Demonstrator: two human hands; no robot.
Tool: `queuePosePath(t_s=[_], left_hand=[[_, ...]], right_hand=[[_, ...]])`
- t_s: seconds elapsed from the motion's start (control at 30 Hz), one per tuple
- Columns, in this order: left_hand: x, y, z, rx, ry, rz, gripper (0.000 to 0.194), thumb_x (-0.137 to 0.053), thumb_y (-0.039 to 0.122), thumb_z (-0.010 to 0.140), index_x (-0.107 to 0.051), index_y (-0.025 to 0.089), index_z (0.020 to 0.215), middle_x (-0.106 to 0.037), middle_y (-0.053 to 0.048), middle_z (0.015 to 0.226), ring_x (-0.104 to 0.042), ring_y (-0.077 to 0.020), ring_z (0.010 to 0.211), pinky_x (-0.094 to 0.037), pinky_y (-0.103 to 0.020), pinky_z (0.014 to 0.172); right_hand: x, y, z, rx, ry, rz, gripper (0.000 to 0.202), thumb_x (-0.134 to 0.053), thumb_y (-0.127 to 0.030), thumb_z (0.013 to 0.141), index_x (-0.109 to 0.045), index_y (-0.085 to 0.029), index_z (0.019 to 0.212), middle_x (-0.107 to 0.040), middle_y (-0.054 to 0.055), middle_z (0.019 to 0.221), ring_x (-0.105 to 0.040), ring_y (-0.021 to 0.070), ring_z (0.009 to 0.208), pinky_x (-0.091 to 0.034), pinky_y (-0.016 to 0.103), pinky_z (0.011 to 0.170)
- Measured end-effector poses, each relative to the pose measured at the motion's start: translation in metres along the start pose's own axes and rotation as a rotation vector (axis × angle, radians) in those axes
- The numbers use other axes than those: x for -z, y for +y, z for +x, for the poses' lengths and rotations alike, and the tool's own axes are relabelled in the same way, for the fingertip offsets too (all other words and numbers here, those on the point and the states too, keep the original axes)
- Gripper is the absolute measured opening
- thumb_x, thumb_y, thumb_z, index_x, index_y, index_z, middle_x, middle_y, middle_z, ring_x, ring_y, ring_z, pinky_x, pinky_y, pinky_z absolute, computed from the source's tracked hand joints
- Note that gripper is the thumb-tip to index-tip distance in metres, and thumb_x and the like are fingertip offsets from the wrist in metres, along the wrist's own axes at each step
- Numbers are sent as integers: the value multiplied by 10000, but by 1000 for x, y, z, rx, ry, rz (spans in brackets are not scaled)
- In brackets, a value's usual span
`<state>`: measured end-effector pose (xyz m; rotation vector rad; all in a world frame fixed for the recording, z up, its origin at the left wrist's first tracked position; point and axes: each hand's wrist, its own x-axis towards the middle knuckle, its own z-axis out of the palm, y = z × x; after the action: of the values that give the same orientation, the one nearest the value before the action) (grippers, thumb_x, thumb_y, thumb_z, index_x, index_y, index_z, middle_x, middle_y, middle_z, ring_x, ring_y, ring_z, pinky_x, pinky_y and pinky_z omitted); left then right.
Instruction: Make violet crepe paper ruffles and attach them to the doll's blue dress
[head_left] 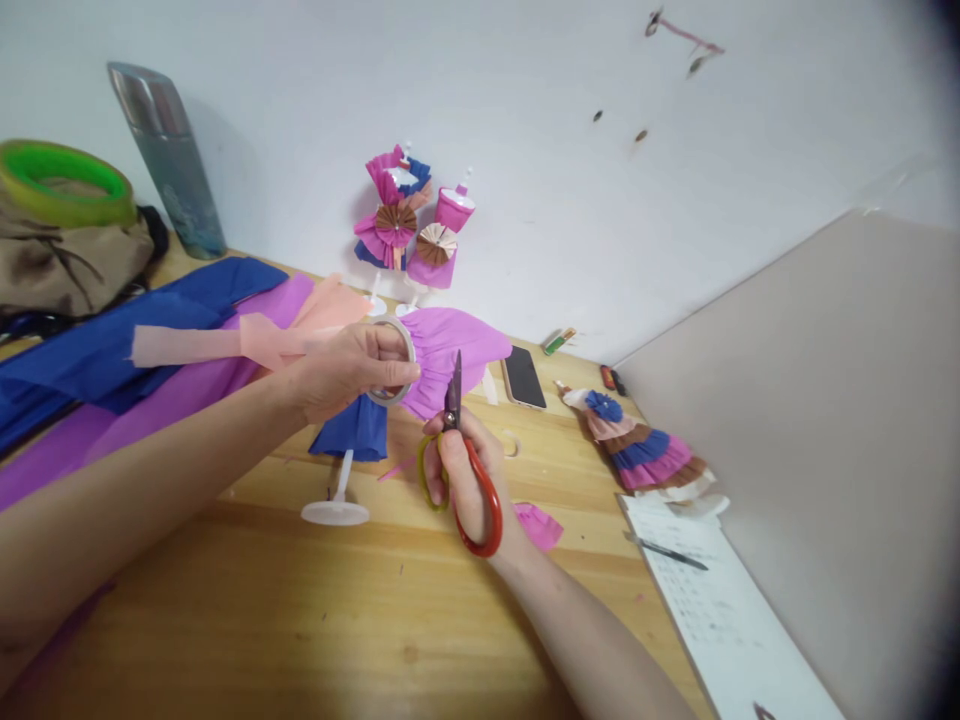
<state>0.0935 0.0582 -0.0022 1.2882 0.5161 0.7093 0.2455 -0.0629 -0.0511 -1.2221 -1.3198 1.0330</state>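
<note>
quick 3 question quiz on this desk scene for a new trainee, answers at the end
1. True or false: the right hand holds the scissors.
2. Which is in the left hand?
A) a phone
B) a pale tape roll
C) a metal-topped bottle
3. Fill in the missing word: the dark pen lies on the white ____ with writing on it.

Key: 1 true; 2 B; 3 paper
</note>
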Motion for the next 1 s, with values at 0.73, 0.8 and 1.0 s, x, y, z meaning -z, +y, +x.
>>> queuePosePath(t_s=[0.73, 0.8, 1.0], left_hand=[[2, 4, 0, -22, 46, 82, 301, -855, 267, 570, -597, 118, 614, -501, 40, 516, -441, -62, 498, -334, -190, 497], [3, 4, 0, -20, 50, 98, 309, -846, 276, 588, -577, 125, 606, -490, 42, 519, -427, -60, 496, -319, -191, 493], [6, 1, 1, -26, 42, 121, 301, -824, 275, 617, -557, 136, 619, -492, 40, 554, -437, -65, 512, -325, -202, 506]], right_hand=[[-4, -1, 0, -12, 88, 105, 455, -564, -663, 867, -500, -213, 860, -402, -104, 447, -319, 57, 280, -223, 182, 279], [-5, -1, 1, -1, 84, 101, 451, -565, -657, 870, -500, -212, 850, -401, -105, 446, -322, 56, 280, -232, 182, 281], [-1, -7, -1, -11, 48, 84, 442, -554, -649, 881, -506, -210, 885, -411, -98, 485, -350, 64, 319, -261, 190, 318]])
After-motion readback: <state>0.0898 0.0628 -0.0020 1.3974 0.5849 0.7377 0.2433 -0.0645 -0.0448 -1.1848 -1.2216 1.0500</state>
